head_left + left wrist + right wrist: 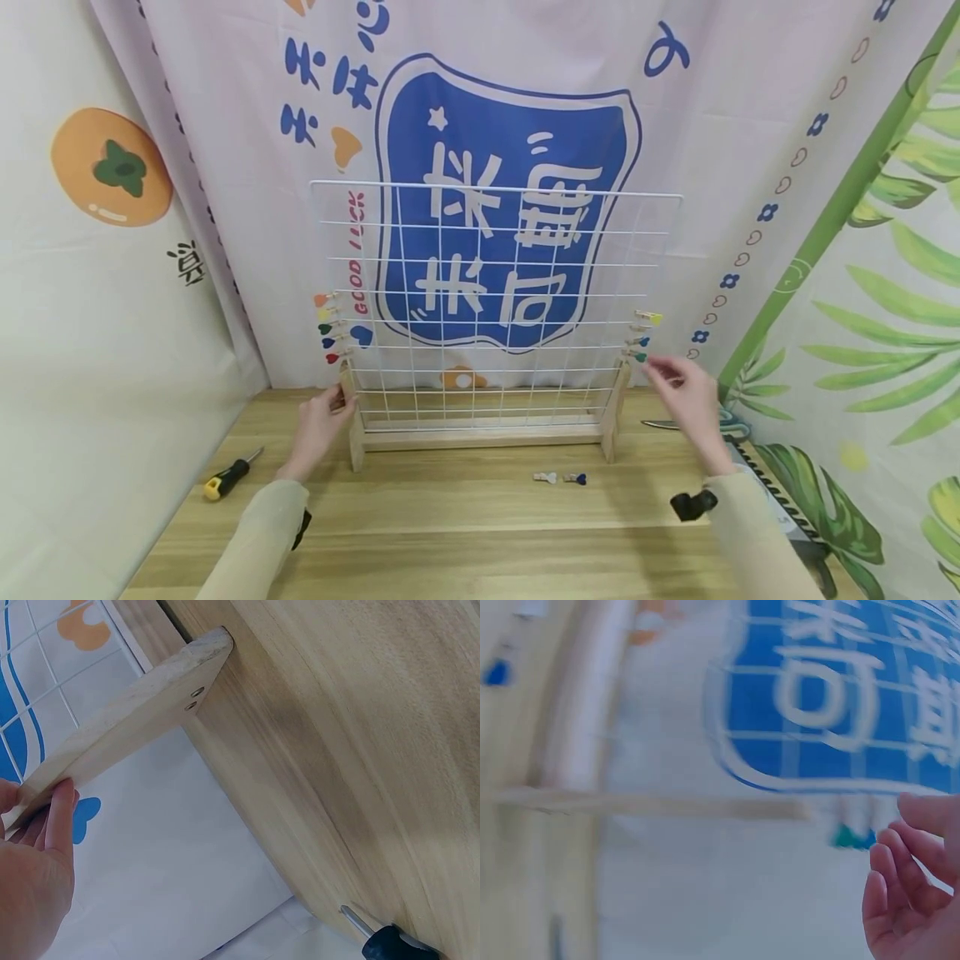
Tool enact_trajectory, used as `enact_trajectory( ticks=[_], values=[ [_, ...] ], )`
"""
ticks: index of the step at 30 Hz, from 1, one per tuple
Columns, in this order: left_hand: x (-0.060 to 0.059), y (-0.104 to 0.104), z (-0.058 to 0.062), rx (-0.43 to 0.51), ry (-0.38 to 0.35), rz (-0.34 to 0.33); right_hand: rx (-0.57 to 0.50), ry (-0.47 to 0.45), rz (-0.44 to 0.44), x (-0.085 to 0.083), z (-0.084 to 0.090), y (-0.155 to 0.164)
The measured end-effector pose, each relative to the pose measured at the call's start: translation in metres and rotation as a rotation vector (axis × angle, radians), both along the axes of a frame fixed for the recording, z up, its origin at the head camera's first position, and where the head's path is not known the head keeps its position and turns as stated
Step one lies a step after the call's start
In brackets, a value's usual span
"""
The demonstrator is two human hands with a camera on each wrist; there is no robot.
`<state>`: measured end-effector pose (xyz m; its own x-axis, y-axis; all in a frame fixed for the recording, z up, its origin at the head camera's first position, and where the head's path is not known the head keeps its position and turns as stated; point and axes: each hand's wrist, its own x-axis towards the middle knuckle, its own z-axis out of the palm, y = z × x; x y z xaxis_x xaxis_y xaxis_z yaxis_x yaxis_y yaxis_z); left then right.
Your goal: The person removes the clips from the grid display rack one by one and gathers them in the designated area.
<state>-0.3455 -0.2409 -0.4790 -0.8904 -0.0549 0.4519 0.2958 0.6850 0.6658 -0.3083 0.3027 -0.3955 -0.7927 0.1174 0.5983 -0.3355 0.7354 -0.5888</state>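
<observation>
A white wire grid panel stands upright in a wooden stand. My left hand pinches the upper end of the stand's left leg between thumb and fingers. Small wooden clothespins with coloured hearts are clipped along both sides of the grid, several on the left edge. On the right edge are a yellow one, a blue one and a green one. Beside these, my right hand hovers with fingers loosely bent and nothing visible in them; the right wrist view is blurred.
Two clothespins, one with a white heart and one with a dark blue heart, lie in front of the stand. A yellow-black screwdriver lies at left. Behind the right forearm are a pointed metal tool and a dark-edged object.
</observation>
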Motion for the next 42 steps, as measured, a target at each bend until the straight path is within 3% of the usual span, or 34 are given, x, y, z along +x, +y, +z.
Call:
enact_trajectory(
  ticks=[5,11,17,32,42],
  values=[
    [0.000,0.001,0.000,0.007,0.004,0.003,-0.049,0.051,-0.066,-0.006,0.039,0.014],
    [0.001,0.002,-0.001,0.002,0.023,0.006,0.003,0.001,-0.035,-0.015,0.055,0.020],
    [0.001,0.003,-0.001,0.006,0.016,0.002,0.015,-0.036,-0.016,-0.023,0.059,0.018],
    [0.001,0.003,0.003,0.028,-0.008,-0.015,-0.026,0.004,-0.071,-0.028,0.060,0.013],
    [0.000,0.001,0.001,0.022,0.004,-0.015,-0.084,0.042,-0.110,-0.017,0.056,0.017]
  ],
)
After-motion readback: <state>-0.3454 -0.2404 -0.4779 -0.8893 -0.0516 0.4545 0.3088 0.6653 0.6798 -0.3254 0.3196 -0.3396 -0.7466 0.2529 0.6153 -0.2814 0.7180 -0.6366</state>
